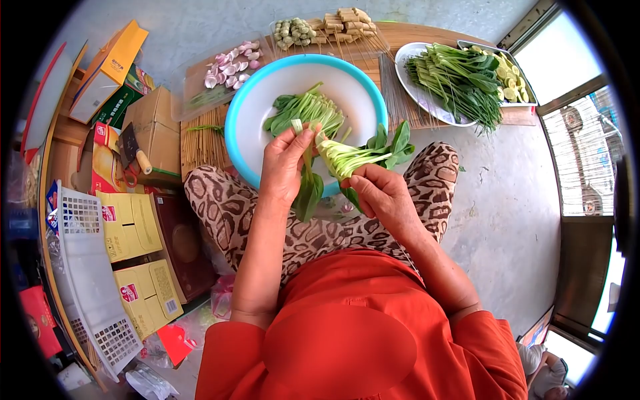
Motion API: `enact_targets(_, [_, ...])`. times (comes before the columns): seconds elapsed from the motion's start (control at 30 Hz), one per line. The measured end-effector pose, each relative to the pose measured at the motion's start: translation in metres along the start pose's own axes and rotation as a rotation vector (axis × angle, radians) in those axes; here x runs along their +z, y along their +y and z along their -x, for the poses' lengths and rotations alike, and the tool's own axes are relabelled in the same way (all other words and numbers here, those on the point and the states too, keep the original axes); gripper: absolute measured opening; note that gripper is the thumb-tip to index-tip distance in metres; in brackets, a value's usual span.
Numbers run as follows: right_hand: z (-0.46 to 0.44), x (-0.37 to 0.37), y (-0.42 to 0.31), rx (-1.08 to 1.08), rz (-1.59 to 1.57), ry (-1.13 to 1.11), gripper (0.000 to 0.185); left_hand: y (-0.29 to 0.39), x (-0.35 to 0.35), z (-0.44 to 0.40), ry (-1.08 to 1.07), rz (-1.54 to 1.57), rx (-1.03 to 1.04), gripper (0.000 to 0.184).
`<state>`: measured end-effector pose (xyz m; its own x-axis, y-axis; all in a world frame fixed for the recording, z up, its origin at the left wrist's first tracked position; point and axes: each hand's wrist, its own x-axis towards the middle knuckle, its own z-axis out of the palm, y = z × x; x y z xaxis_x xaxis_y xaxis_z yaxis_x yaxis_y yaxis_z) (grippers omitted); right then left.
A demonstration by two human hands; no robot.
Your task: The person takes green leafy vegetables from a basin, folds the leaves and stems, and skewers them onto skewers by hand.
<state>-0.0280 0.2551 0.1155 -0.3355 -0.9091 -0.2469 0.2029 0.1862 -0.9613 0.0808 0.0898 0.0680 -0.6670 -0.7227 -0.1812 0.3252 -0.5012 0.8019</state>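
Observation:
My left hand point(287, 163) is closed in a pinch on a leafy green stalk point(307, 195), its leaf hanging down below the fingers. In my right hand point(383, 200) is a bunch of leafy greens point(347, 155), pale stems toward the left hand and dark leaves to the right. A thin stick seems to run below this hand, but I cannot tell whether it passes through the stems. Both hands are over the near rim of a white basin with a blue rim point(235, 127). More leafy greens point(308, 110) lie inside the basin.
Behind the basin, a wooden table point(407, 33) bears a tray of pink onion pieces point(232, 65), rolled brown skewers point(348, 23) and thin sticks point(200, 140). A white plate point(417, 100) holds greens. Boxes point(150, 127), a cleaver point(135, 152) and a white basket point(93, 267) stand left.

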Motion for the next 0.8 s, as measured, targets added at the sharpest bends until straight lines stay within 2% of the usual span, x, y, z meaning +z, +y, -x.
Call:
enact_targets(0.3, [-0.004,0.003,-0.003,-0.001,-0.008,0.047,0.019,-0.006,0.001,0.004,-0.035,-0.182,0.085,0.027])
enact_targets(0.37, [-0.004,0.002,-0.004,0.002,-0.019,0.049,0.019,0.0,0.003,0.006,-0.005,-0.452,0.248,0.029])
enact_targets(0.53, [-0.003,-0.004,-0.004,-0.022,-0.013,0.059,0.019,0.022,-0.004,0.009,-0.009,-0.527,0.197,0.036])
enact_targets(0.63, [0.0,-0.007,-0.008,-0.027,0.005,0.059,0.019,0.033,-0.007,0.01,-0.107,-0.559,0.208,0.045])
enact_targets(0.8, [0.002,-0.008,-0.009,-0.036,-0.008,-0.016,0.02,0.045,-0.005,0.008,-0.274,-0.481,0.124,0.046])
